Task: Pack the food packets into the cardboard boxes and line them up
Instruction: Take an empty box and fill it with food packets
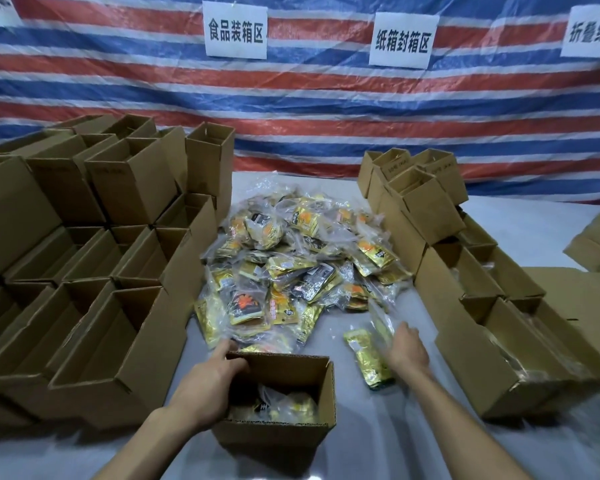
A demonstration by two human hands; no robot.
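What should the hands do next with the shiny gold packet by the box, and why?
Probably the right hand should pick up the gold packet lying on the table next to it and drop it into the open box. The left hand holds that box's rim, and the box looks only partly filled, so there is room.
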